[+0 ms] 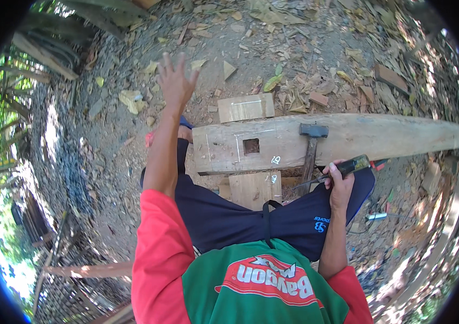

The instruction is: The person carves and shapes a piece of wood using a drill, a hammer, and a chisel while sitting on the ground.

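Observation:
My left hand (177,83) is stretched out over the ground beyond the beam, its fingers spread and nothing in it; the fingertips are slightly blurred. In my right hand (341,183), above my right thigh, is a screwdriver (355,164) with a thick dark handle and a thin metal shaft pointing left. A long wooden beam (348,139) lies across in front of me. Near its left end is a square hole (251,146), with white chalk lines around it. A hammer (314,130) rests on the beam, its wooden handle reaching toward me beside my right hand.
A short marked board (246,108) lies beyond the beam, another board (255,190) between my legs. Wood offcuts (391,78) and dry leaves litter the dirt. A small white object (377,216) lies right of my knee. Branches and poles (46,56) stand at the far left.

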The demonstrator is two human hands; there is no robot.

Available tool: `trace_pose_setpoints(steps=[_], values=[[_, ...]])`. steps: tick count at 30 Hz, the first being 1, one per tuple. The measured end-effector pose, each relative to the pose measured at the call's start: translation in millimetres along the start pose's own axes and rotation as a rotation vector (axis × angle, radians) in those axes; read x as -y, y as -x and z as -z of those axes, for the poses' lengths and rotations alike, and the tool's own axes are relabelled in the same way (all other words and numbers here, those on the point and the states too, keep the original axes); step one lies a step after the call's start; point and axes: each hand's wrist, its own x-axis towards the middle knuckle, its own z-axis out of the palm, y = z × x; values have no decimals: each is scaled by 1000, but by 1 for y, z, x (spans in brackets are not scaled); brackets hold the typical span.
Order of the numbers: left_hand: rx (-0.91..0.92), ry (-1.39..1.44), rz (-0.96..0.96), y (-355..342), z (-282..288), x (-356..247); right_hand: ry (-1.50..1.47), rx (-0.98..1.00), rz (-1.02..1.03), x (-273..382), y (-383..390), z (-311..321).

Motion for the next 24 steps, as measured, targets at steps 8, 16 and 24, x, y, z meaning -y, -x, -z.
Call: trace_pose_setpoints(steps=[8,16,24], values=[[157,704,680,181,5,28,-16,424,47,42,27,-56],[337,610,858,202,-3,-12,493,574,392,13,32,-130],[333,531,891,201,6,-15,563,525,628,-8,43,-156]])
